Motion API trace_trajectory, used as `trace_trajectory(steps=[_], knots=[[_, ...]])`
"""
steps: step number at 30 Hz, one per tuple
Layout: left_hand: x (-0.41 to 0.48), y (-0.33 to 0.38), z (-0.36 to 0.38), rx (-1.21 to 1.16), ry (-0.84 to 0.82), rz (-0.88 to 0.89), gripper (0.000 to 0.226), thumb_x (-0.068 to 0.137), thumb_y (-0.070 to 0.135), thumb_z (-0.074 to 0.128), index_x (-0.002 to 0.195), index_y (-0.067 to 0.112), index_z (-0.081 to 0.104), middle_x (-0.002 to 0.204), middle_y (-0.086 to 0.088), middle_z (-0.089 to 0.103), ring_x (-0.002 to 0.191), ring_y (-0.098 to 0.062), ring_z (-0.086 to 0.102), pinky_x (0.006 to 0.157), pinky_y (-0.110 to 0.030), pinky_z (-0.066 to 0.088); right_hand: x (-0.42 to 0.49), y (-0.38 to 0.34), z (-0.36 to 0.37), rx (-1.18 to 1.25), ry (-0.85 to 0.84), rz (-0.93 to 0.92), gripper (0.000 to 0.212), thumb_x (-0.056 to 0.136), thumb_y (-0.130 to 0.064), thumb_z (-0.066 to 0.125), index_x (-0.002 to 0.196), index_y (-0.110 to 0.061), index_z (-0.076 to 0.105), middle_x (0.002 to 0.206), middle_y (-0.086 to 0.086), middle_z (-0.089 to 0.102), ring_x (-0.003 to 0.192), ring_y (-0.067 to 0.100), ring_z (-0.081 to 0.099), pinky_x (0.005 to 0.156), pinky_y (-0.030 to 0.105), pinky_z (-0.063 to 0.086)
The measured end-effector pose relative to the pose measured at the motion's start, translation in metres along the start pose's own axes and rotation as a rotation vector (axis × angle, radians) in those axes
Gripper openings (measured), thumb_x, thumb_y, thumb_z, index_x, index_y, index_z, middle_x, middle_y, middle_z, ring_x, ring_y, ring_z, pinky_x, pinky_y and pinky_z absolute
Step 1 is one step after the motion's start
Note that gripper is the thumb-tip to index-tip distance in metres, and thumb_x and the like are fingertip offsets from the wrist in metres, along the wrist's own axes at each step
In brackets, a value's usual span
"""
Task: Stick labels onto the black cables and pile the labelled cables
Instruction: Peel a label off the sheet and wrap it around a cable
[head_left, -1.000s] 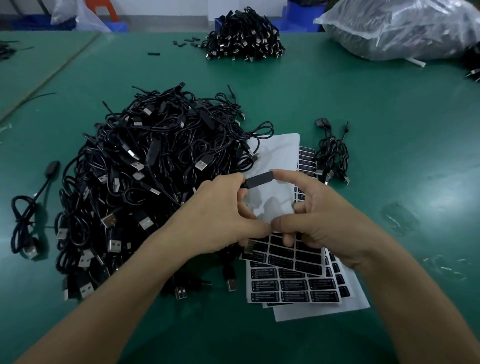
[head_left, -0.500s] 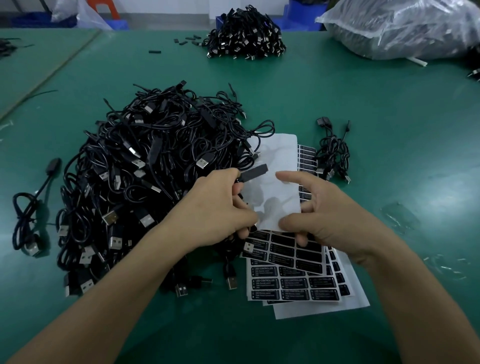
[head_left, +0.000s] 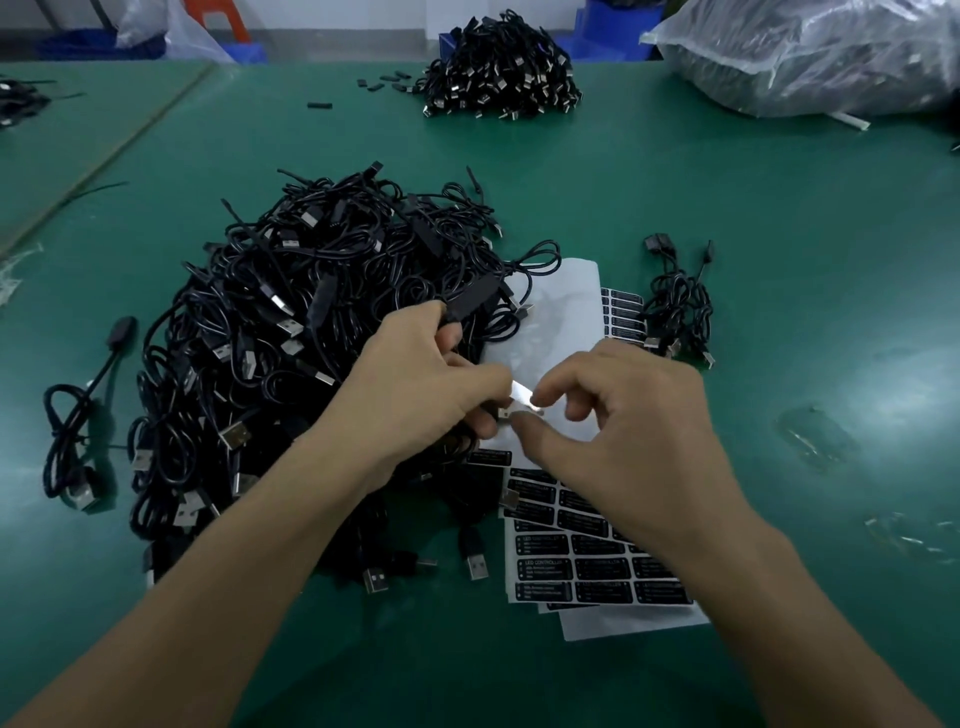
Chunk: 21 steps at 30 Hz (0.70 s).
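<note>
Hands first: the left hand (head_left: 415, 384) is clenched on one black cable (head_left: 456, 313), pinching its slim controller box (head_left: 475, 297) between thumb and forefinger. The box pokes out beyond the knuckles, its long axis slanting up and away to the right. Lower down, at the left fingertips, the shiny USB plug (head_left: 521, 396) juts toward the right hand (head_left: 628, 421). That hand's curled forefinger and thumb close in on the plug's tip, but I cannot tell whether they actually nip it.

Everything turns on the right side. The label sheets (head_left: 587, 566) lie on the table (head_left: 805, 234) directly beneath and just nearer than the right hand, while the small bunch of cables (head_left: 675, 306) sits beyond it to the far right. The big tangled heap (head_left: 291, 332) spreads under the left wrist. So for a label or the pile, I'd reckon the right hand has the shorter reach.
</note>
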<state>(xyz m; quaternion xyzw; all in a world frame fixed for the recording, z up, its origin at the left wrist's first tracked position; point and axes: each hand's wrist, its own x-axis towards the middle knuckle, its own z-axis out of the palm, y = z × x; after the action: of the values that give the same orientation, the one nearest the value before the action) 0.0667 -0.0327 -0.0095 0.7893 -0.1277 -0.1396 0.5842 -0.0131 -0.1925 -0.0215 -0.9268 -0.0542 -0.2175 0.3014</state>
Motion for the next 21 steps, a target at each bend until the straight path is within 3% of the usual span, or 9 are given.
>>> trace_trajectory(steps=[3,9,12,15,18,21], knots=[[-0.002,0.002,0.001,-0.009,-0.006,-0.004,0.048,0.077,0.001,0.077,0.087,0.016,0.032,0.046,0.008,0.052,0.045,-0.022,0.060,0.044,-0.028,0.046,-0.001,-0.002,0.007,-0.060,0.021,-0.016,0.011,0.079,-0.029,0.079,0.084,-0.021,0.075,0.069,-0.010,0.053,0.060,0.010,0.052,0.055,0.031,0.046],[-0.002,0.002,0.000,-0.032,-0.033,-0.015,0.051,0.077,0.002,0.076,0.081,0.017,0.028,0.048,0.002,0.059,0.044,-0.021,0.060,0.041,-0.026,0.045,-0.001,-0.003,0.012,-0.078,0.057,0.043,0.010,0.080,-0.030,0.066,0.077,-0.024,0.073,0.067,-0.015,0.045,0.058,0.006,0.043,0.051,0.028,0.037],[-0.004,0.005,0.001,-0.057,-0.020,-0.036,0.037,0.086,0.023,0.074,0.084,0.014,0.038,0.061,-0.006,0.070,0.043,-0.019,0.059,0.041,-0.023,0.046,0.002,0.001,0.011,0.022,0.065,0.166,0.009,0.078,-0.032,0.068,0.069,-0.030,0.069,0.060,-0.013,0.048,0.054,0.005,0.044,0.050,0.027,0.037],[-0.003,0.007,0.003,-0.129,-0.010,-0.107,0.036,0.099,0.046,0.049,0.073,0.021,0.048,0.066,-0.011,0.072,0.041,-0.020,0.059,0.041,-0.021,0.046,0.006,0.006,0.006,0.425,0.105,0.398,0.017,0.081,-0.020,0.077,0.065,-0.024,0.072,0.051,-0.010,0.053,0.045,0.004,0.040,0.044,0.016,0.034],[-0.004,0.008,0.007,-0.163,-0.002,-0.088,0.044,0.105,0.034,0.036,0.064,0.017,0.038,0.063,-0.013,0.071,0.040,-0.021,0.057,0.041,-0.022,0.044,0.011,0.005,0.000,0.962,0.065,0.637,0.017,0.078,-0.012,0.078,0.064,-0.022,0.074,0.059,-0.003,0.053,0.051,0.006,0.042,0.040,0.017,0.032],[-0.008,0.006,0.013,-0.138,-0.073,-0.039,0.045,0.106,0.027,0.037,0.065,0.014,0.051,0.064,-0.009,0.070,0.044,-0.017,0.059,0.044,-0.021,0.045,0.013,0.001,0.000,1.223,-0.009,0.727,0.004,0.064,-0.024,0.079,0.065,-0.023,0.075,0.069,-0.005,0.063,0.061,0.006,0.059,0.043,0.017,0.040]])
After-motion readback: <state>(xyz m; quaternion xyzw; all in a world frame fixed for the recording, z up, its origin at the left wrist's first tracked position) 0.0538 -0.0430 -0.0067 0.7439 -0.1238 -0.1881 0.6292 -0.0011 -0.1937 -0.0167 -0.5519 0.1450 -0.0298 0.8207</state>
